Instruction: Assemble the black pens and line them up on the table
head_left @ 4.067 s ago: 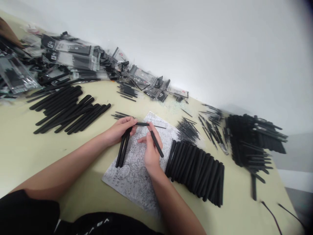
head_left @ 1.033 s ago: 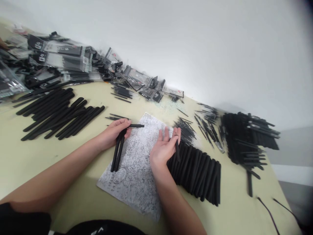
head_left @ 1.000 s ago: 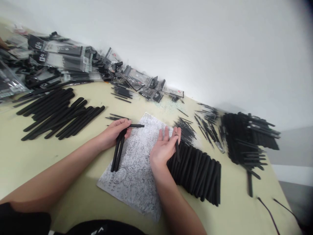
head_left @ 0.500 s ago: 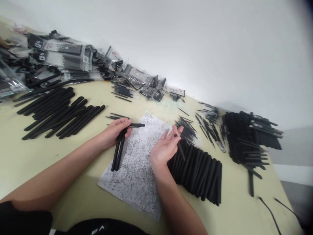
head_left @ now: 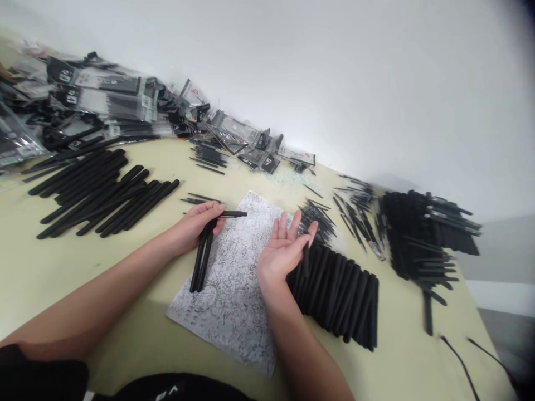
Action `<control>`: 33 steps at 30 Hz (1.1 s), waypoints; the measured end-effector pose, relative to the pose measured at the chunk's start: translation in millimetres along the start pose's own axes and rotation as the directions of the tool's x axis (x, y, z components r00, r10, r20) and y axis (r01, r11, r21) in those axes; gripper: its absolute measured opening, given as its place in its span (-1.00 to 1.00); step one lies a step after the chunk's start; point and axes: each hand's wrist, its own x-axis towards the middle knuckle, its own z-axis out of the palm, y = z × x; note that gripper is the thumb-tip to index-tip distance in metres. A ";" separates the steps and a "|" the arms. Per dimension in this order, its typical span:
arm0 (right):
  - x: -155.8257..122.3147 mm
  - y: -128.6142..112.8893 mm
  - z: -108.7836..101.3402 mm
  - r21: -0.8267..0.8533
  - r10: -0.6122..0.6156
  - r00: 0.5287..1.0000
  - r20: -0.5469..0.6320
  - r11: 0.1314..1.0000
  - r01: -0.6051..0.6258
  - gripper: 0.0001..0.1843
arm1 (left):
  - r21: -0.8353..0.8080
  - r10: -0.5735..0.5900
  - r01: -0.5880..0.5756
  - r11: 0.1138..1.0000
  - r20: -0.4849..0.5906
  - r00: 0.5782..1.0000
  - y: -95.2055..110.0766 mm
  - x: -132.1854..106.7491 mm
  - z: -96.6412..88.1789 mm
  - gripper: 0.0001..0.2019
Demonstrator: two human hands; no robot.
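My left hand [head_left: 204, 219] grips black pens [head_left: 202, 262]. Two of them hang down over the scribbled sheet of paper [head_left: 238, 284], and another points right from between thumb and fingers, its tip end toward the paper. My right hand [head_left: 286, 248] is palm up above the paper's right edge, with several fingers stretched out. A short black piece that looks like a pen cap [head_left: 306, 262] is pinched at its thumb and index finger. Just below it lies a row of black pens [head_left: 338, 295], partly covered by my right hand and wrist.
Loose black pens [head_left: 104, 192] lie at the left. Plastic packets [head_left: 112, 94] are heaped along the wall. Thin refills [head_left: 320, 220] lie behind my right hand, with more refills [head_left: 209, 155] farther back. A dark pile of pens [head_left: 405, 234] and black cords [head_left: 460, 362] are at the right.
The fingers of my right hand have spread and straightened. The cap-like piece has swung from slanted to nearly upright. My left hand and its pens have stayed in place.
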 end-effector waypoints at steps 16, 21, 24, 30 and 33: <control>-3.3 5.6 1.6 -0.132 0.052 0.996 0.070 0.990 -0.042 -0.36 | -0.016 -0.013 0.013 1.000 -0.004 1.000 -1.0 0.7 0.0 -0.66; -8.4 7.9 2.5 -0.160 -0.037 0.984 0.174 0.985 0.065 -0.51 | -0.016 -0.018 0.018 1.000 0.005 1.000 1.6 -0.7 2.2 -0.65; -11.9 4.2 2.8 -0.183 -0.083 0.969 0.231 0.975 0.127 -0.57 | -0.008 -0.024 0.024 1.000 0.002 1.000 1.8 -0.7 2.2 -0.66; -14.0 -1.0 1.2 -0.287 -0.130 0.959 0.251 0.936 0.202 -0.56 | -0.004 -0.009 0.009 1.000 0.003 1.000 0.6 -0.1 0.1 -0.63; -13.7 0.6 -1.4 -0.329 -0.112 0.960 0.258 0.924 0.196 -0.54 | -0.006 -0.003 0.003 1.000 0.004 1.000 0.6 -0.3 0.2 -0.63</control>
